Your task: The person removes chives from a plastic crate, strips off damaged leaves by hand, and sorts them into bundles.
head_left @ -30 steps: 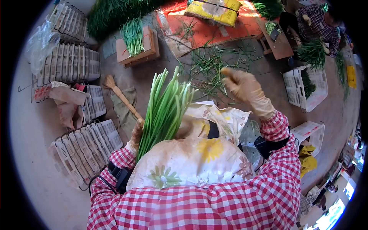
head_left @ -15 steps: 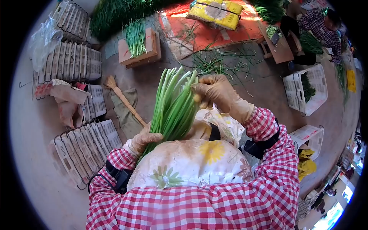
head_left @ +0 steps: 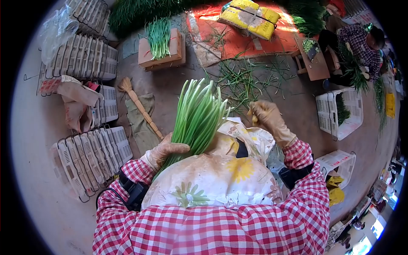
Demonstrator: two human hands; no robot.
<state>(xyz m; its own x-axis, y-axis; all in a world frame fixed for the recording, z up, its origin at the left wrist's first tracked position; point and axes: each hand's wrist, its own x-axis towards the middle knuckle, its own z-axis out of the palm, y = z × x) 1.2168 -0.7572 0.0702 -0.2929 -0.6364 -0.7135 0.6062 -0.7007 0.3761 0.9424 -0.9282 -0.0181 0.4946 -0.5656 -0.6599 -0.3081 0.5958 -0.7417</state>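
Note:
My left hand (head_left: 166, 149), in a tan glove, is closed around a bunch of green onions (head_left: 197, 114) just above my lap. The pale stem ends point up and away from me, fanned out a little. Lower down, the green leaves pass under the hand and out of sight beside the flowered apron (head_left: 212, 170). To the right of the bunch, apart from it, my gloved right hand (head_left: 272, 121) is raised with its fingers curled together. Whatever those fingers may hold is too small to make out.
Loose green leaves (head_left: 250, 80) litter the floor ahead. Tied greens (head_left: 159, 40) lie on a cardboard box (head_left: 176, 46). A broom (head_left: 142, 111) and stacked white crates (head_left: 95, 155) are at left. At right, a co-worker (head_left: 357, 38) handles greens near a white crate (head_left: 329, 110).
My right hand has left the stem tips and moved right and slightly down. The bunch stays in my left hand, its white ends now spread and uncovered. The view has shifted slightly.

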